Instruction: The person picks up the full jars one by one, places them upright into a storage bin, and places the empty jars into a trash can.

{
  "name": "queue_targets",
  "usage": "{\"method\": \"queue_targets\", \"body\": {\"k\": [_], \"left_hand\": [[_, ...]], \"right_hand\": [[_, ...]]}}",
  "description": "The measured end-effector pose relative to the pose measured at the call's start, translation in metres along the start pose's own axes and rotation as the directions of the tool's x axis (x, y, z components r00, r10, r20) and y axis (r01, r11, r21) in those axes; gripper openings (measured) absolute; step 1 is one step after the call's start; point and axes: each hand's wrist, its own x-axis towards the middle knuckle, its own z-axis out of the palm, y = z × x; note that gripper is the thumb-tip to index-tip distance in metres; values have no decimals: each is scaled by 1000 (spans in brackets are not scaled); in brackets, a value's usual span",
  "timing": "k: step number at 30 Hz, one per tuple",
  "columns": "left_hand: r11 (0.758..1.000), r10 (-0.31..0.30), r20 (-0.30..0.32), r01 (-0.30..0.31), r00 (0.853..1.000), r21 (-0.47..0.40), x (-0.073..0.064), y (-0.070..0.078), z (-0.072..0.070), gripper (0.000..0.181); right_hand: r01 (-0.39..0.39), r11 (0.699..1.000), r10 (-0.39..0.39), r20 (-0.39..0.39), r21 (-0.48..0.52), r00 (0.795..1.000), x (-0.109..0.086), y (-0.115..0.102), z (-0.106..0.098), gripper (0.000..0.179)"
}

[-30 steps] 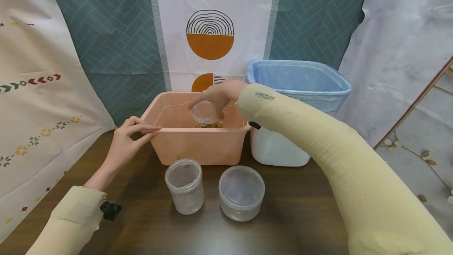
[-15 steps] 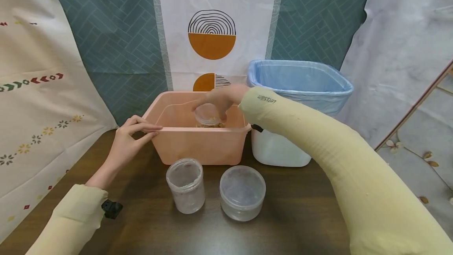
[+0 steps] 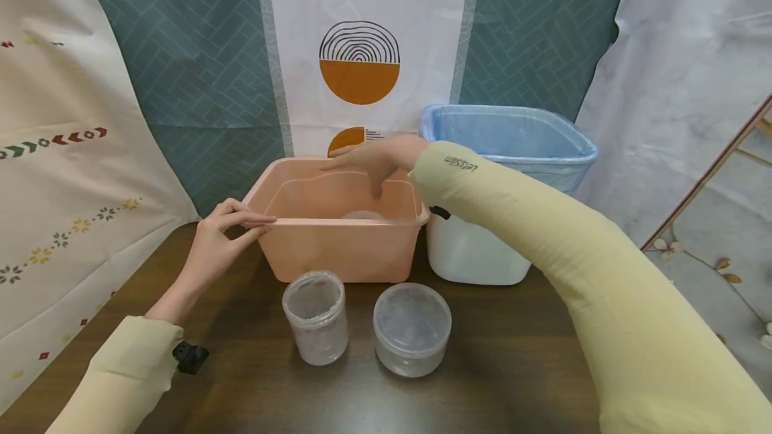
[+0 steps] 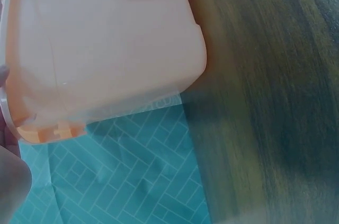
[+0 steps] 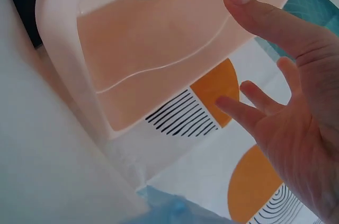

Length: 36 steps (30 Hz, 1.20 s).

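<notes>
Two hands are at the pink tub (image 3: pixel 340 250), well apart from each other. The left hand (image 3: pixel 224 229) pinches the rim at the near left corner, thumb in front and fingers on top. The right hand (image 3: pixel 378 158) hangs above the tub with its fingers spread and nothing in them. A clear round jar (image 3: pixel 362 215) sits inside the tub, below that hand (the front wall hides most of it in the head view). On the brown table (image 3: pixel 506 360), in front of the tub, stand a tall clear jar (image 3: pixel 319 337) and a wide clear jar (image 3: pixel 412 327), side by side but not touching. Just right of the tub is a white bin (image 3: pixel 473 256) with a blue bag (image 3: pixel 512 131) over its top.
</notes>
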Motion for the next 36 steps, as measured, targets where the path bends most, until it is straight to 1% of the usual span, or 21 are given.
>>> {"method": "queue_targets", "body": {"k": [2,4,8,10,13,17,20,23,26,29,33,36], "left_hand": [[1000,-4,3,4,1000,3,0,-1,0,25],[1000,-7,2,7,1000,2,0,-2,0,25],[1000,-9,-7,9,1000,11,0,1,1,26],[1000,-5,-12,5,1000,9,0,6,1,25],[1000,1,-15,-1,1000,4,0,20,-1,23],[1000,2,-15,-2,1000,2,0,35,-4,21],[1000,0,-11,0,1000,4,0,39,-4,21],[1000,-8,-10,8,1000,3,-1,40,-3,21],[1000,-9,-15,9,1000,2,-1,38,-2,21],[1000,4,-19,-4,1000,-3,-2,37,0,21],[1000,22,-25,-22,999,-14,-2,38,1,22],[999,29,-28,-30,999,-13,-2,39,2,22]], "right_hand": [[9,1000,-9,-6,-15,1000,-1,1,-2,105],[13,1000,-13,-14,-8,1000,-4,1,-4,102],[-10,998,12,-31,55,999,-13,1,-10,94],[-15,998,18,-41,66,999,-18,2,-13,89],[4,998,1,-72,65,997,-25,3,-18,84],[35,996,-26,-119,77,993,-34,7,-22,82],[24,996,-11,-153,84,988,-43,11,-23,82],[25,995,-4,-203,100,979,-52,16,-22,81],[28,991,10,-284,130,959,-64,19,-21,76],[28,986,33,-363,162,931,-77,22,-20,72],[44,979,53,-454,201,889,-96,24,-17,68],[58,974,68,-526,220,847,-110,26,-13,63]]}}
